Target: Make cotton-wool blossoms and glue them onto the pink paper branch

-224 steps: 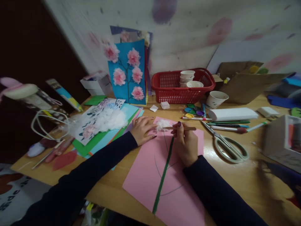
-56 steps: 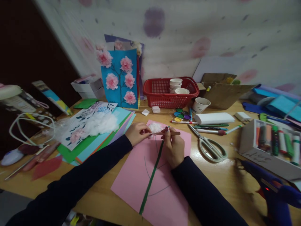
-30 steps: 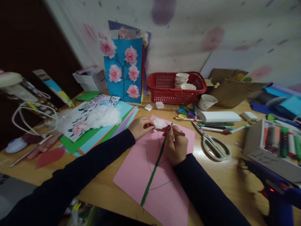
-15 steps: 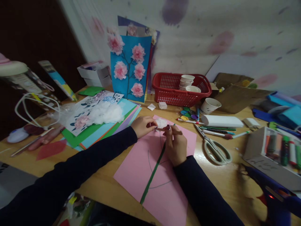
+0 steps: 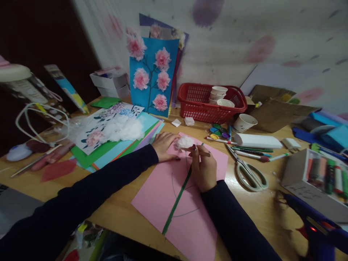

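On the table lies a sheet of pink paper with a thick green stripe and thin drawn curved lines. A tuft of white cotton sits near its far edge. My left hand rests at the paper's far left edge, beside the cotton, fingers stretched out and holding nothing. In my right hand is a slim brown wooden stick, pinched between thumb and fingers. Its tip points left and reaches the near side of the cotton. The palm side of my right hand is hidden.
Scissors and pens lie right of the paper, near paint pots. A red basket holds paper cups. A glue gun stands front right. More cotton lies on papers at the left. A blue flower picture stands behind.
My left hand has gone from pinching at the cotton to lying with its fingers stretched out, a little nearer me. The cotton shows more fully. My right hand stays nearly still with the stick.
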`<action>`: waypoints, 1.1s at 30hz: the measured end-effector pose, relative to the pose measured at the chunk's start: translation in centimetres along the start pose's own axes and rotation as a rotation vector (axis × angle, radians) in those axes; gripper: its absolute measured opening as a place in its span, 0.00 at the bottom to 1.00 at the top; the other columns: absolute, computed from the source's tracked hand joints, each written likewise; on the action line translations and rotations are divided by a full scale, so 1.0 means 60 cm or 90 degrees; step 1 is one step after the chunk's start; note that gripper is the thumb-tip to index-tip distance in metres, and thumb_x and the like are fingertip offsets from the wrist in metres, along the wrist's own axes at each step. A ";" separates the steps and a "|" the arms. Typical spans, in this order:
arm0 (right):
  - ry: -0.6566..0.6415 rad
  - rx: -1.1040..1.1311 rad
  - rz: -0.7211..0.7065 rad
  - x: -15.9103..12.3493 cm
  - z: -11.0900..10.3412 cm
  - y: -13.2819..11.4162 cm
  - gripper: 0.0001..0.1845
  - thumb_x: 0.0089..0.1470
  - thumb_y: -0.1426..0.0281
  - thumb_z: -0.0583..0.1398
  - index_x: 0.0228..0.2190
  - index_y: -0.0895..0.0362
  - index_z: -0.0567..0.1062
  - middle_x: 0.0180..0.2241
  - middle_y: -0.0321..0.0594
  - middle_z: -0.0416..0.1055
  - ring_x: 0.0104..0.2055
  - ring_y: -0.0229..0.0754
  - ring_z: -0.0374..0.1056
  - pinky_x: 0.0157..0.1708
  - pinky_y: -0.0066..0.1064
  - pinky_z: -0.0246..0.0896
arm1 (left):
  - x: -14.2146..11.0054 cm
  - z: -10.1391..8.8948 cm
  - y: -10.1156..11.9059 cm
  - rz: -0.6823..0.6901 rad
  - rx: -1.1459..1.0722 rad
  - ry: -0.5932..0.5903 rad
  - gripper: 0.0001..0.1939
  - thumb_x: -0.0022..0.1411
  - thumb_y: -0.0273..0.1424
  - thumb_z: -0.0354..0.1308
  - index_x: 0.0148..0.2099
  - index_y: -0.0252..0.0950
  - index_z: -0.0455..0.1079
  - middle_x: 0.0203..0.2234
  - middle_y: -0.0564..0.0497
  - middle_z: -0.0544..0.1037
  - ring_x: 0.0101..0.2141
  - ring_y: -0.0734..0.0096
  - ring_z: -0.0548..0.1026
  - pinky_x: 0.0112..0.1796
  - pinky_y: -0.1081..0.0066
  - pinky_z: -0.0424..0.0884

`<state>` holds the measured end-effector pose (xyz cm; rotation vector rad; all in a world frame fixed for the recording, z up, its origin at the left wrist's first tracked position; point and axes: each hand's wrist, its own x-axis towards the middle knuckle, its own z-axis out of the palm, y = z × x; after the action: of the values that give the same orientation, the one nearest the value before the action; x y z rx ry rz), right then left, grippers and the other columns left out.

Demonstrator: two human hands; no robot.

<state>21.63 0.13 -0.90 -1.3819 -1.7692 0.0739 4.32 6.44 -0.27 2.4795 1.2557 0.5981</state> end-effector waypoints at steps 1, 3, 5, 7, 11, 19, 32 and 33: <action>0.000 -0.016 -0.014 0.000 0.001 0.001 0.15 0.62 0.69 0.47 0.32 0.58 0.72 0.28 0.42 0.73 0.30 0.42 0.67 0.32 0.32 0.57 | 0.000 0.000 0.000 -0.003 0.006 -0.011 0.40 0.42 0.44 0.68 0.56 0.38 0.61 0.53 0.44 0.69 0.53 0.52 0.64 0.50 0.56 0.58; -0.002 -0.050 -0.051 -0.001 0.002 0.002 0.15 0.62 0.70 0.47 0.33 0.58 0.71 0.28 0.43 0.72 0.30 0.43 0.66 0.32 0.32 0.57 | 0.001 0.001 -0.003 -0.013 0.008 -0.032 0.42 0.44 0.45 0.67 0.59 0.38 0.58 0.56 0.43 0.66 0.55 0.51 0.62 0.52 0.55 0.55; -0.006 -0.086 -0.089 -0.001 0.002 0.000 0.14 0.62 0.71 0.47 0.32 0.58 0.70 0.27 0.43 0.71 0.30 0.44 0.65 0.31 0.33 0.56 | 0.002 0.003 -0.007 -0.023 -0.001 -0.050 0.44 0.45 0.45 0.66 0.62 0.39 0.54 0.58 0.43 0.64 0.58 0.51 0.59 0.54 0.54 0.52; -0.023 -0.124 -0.134 -0.001 0.003 -0.005 0.14 0.62 0.73 0.46 0.31 0.58 0.70 0.26 0.43 0.70 0.30 0.44 0.64 0.31 0.33 0.54 | 0.002 0.005 -0.011 -0.025 -0.012 -0.061 0.45 0.46 0.45 0.65 0.63 0.41 0.52 0.60 0.45 0.62 0.59 0.52 0.57 0.55 0.55 0.50; -0.082 -0.209 -0.248 -0.002 0.007 -0.019 0.13 0.61 0.74 0.48 0.29 0.58 0.69 0.25 0.43 0.68 0.30 0.45 0.62 0.32 0.34 0.53 | 0.003 0.007 -0.017 -0.015 -0.017 -0.065 0.45 0.47 0.45 0.62 0.64 0.39 0.49 0.60 0.45 0.62 0.60 0.53 0.56 0.56 0.56 0.49; -0.186 -0.298 -0.353 -0.011 0.015 -0.040 0.09 0.58 0.77 0.51 0.33 0.59 0.71 0.33 0.47 0.70 0.34 0.47 0.60 0.36 0.37 0.52 | 0.002 0.012 -0.015 -0.023 -0.009 -0.042 0.39 0.53 0.39 0.56 0.64 0.38 0.47 0.57 0.48 0.67 0.58 0.55 0.58 0.54 0.57 0.50; -0.212 -0.338 -0.340 -0.010 0.023 -0.056 0.06 0.57 0.75 0.54 0.33 0.58 0.71 0.35 0.47 0.72 0.34 0.47 0.62 0.35 0.37 0.54 | -0.003 0.013 -0.016 -0.008 0.005 -0.039 0.36 0.56 0.34 0.53 0.65 0.38 0.48 0.57 0.48 0.67 0.57 0.59 0.60 0.54 0.59 0.50; -0.210 -0.331 -0.331 -0.009 0.023 -0.054 0.06 0.57 0.76 0.54 0.33 0.58 0.71 0.35 0.47 0.72 0.34 0.47 0.63 0.35 0.37 0.55 | -0.003 0.012 -0.016 -0.011 0.003 -0.042 0.36 0.55 0.35 0.54 0.65 0.39 0.47 0.57 0.48 0.67 0.57 0.59 0.59 0.54 0.59 0.50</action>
<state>18.28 -0.97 -0.38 -1.2502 -2.4980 -0.4969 3.93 6.80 -1.33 2.4684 1.2553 0.5056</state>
